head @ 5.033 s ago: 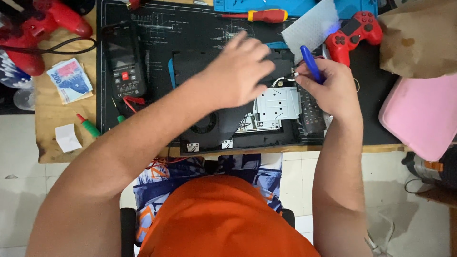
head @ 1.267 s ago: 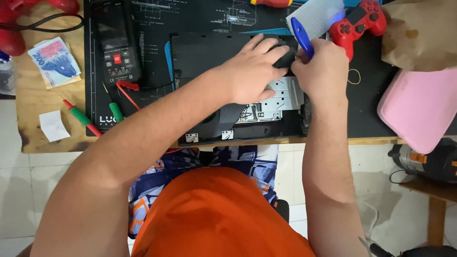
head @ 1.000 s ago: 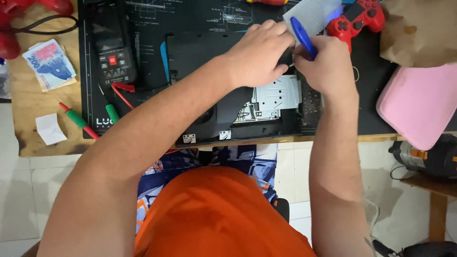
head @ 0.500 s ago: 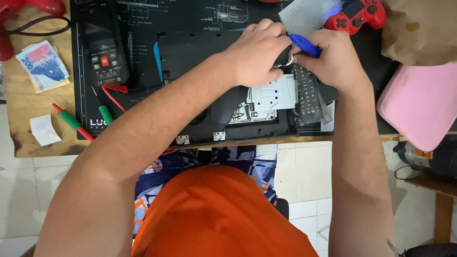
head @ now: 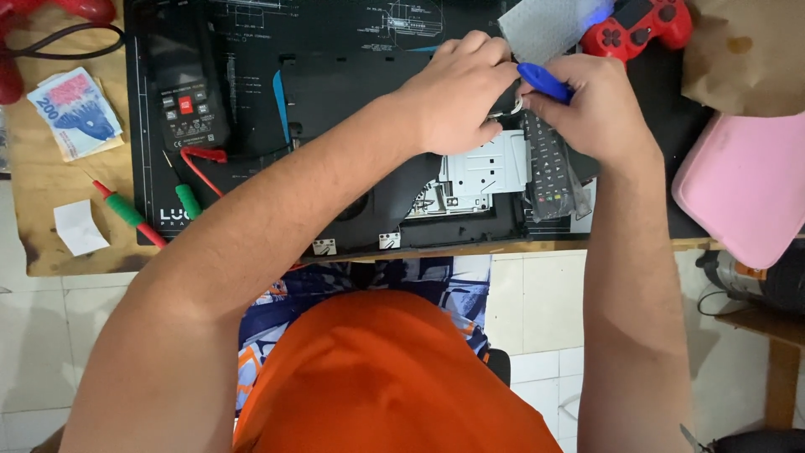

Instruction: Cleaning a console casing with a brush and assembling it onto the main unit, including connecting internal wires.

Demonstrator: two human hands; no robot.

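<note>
1. An opened black console (head: 352, 126) is laid flat on a dark work mat (head: 251, 33), near the desk's front edge; its silver metal drive cage (head: 486, 172) is exposed at the right of centre.
2. The left hand (head: 457, 92) is pressed palm-down on the console's upper right part, fingers curled loosely over the casing; whether anything is pinched under them cannot be told.
3. The right hand (head: 591, 105) is closed around a blue-handled tool (head: 543, 81), gripped between thumb and fingers; the tip is angled down toward the gap between both hands, just above the drive cage. The tip itself is hidden.
4. Both hands are seen touching or nearly touching at the knuckles.
5. A black remote control (head: 552, 172) is lying just beside the cage, under the right wrist.
6. A red game controller (head: 641, 25) is seen at the top right of the mat, next to a grey bubble-wrap sheet (head: 545, 25).
7. A black multimeter (head: 186, 101) is placed on the left of the mat, with red probe lead (head: 201, 164) beside it.
8. A red-and-green screwdriver (head: 126, 211) and a banknote (head: 75, 113) are lying on the wooden desk at the left.
9. A pink pouch (head: 742, 189) is set at the far right.
</note>
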